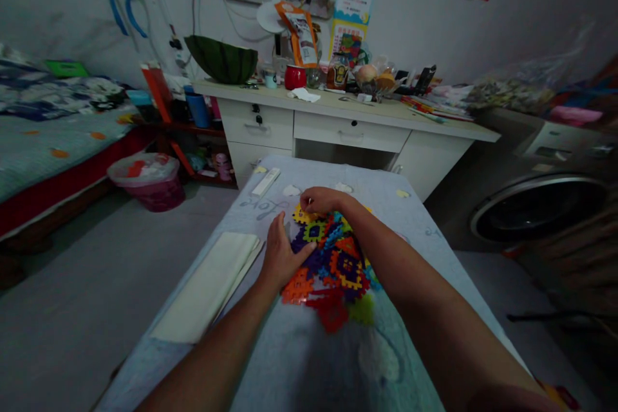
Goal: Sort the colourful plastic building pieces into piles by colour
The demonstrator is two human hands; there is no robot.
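A heap of colourful interlocking plastic puzzle tiles [338, 264] lies on a low table covered with a pale blue cloth [299, 360]. My left hand [282, 251] rests flat against the heap's left edge, fingers stretched out and together. My right hand [319, 198] reaches over the far end of the heap, fingers curled and pinching a yellow tile [303, 214].
A folded cream cloth [212, 286] lies on the table's left side and a white remote [265, 181] near its far edge. Behind stand a cluttered white desk [347, 119], a bed [48, 141] at left, a pink bin [147, 180] and a washing machine [541, 206] at right.
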